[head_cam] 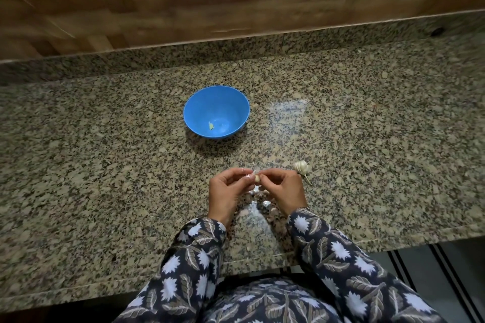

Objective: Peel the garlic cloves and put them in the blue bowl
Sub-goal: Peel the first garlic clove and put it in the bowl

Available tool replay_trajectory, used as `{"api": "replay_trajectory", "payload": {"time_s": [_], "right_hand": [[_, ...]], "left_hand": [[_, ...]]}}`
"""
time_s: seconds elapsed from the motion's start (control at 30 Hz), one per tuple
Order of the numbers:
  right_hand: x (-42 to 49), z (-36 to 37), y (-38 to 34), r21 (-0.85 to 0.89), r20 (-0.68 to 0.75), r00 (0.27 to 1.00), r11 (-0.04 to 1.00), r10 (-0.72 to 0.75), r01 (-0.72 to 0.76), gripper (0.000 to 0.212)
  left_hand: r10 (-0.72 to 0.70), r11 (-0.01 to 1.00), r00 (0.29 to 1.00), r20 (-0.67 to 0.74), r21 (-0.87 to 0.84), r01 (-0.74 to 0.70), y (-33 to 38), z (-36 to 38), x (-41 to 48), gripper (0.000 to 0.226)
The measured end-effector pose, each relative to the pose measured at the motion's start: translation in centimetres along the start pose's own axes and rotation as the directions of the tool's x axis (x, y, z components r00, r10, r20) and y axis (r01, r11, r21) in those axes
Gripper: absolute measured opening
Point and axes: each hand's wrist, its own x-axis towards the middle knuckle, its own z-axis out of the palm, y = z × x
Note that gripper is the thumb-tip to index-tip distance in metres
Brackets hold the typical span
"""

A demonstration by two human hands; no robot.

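At the near edge of the speckled granite table [105, 165], your left hand [228, 189] and right hand [284, 189] pinched one small pale garlic clove [257, 178], fingers clamped on it, its skin apparently partly off. Farther back, the round blue plastic bowl [199, 102] held one small yellowish piece [210, 126]. The white garlic bulb [301, 166], just right, lay unpeeled.

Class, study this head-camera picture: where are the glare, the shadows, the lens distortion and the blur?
Head view: a pale glare patch on the granite counter right of the blue bowl; the bowl's soft shadow falls toward the camera; the counter's back edge bows, wide-angle distortion; the wooden wall is smeared.
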Motion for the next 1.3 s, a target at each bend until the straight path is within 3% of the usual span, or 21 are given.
{"api": "replay_trajectory", "payload": {"time_s": [0.1, 0.2, 0.27, 0.77, 1.07, 1.2, 1.3], "right_hand": [[-0.1, 0.1, -0.5, 0.125, -0.004, 0.997, 0.989, 0.08, -0.079, 0.009], [-0.6, 0.0, -1.6, 0.388, 0.107, 0.967, 0.886, 0.232, -0.255, 0.011], [-0.7, 0.0, -1.9, 0.444, 0.162, 0.948, 0.838, 0.274, -0.318, 0.012], [-0.2, -0.1, -1.4, 0.215, 0.058, 0.984, 0.961, 0.167, -0.176, 0.009], [-0.5, -0.5, -1.4, 0.48, 0.12, 0.974, 0.847, 0.193, -0.227, 0.013], [-0.8, -0.6, -0.8, 0.229, 0.09, 0.995, 0.971, 0.044, -0.064, 0.018], [-0.9, -0.6, -0.7, 0.163, 0.034, 0.999, 0.987, 0.005, -0.011, 0.014]], "left_hand": [[-0.002, 1.0, 1.0, -0.009, -0.021, 0.002, 0.1, 0.1, 0.1, 0.014], [0.01, 1.0, 1.0, -0.025, 0.007, -0.009, 0.2, 0.3, 0.3, 0.014], [0.035, 0.999, 0.999, -0.019, 0.041, -0.035, 0.2, 0.3, 0.4, 0.013], [0.101, 0.988, 0.994, 0.044, 0.117, -0.105, 0.2, 0.5, 0.4, 0.014], [-0.128, 0.953, 0.992, 0.018, -0.275, 0.127, 0.1, -0.1, 0.2, 0.015], [-0.135, 0.961, 0.991, -0.007, -0.244, 0.129, 0.3, 0.0, -0.1, 0.014], [-0.101, 0.98, 0.995, 0.0, -0.17, 0.099, 0.3, 0.3, -0.2, 0.013]]}}
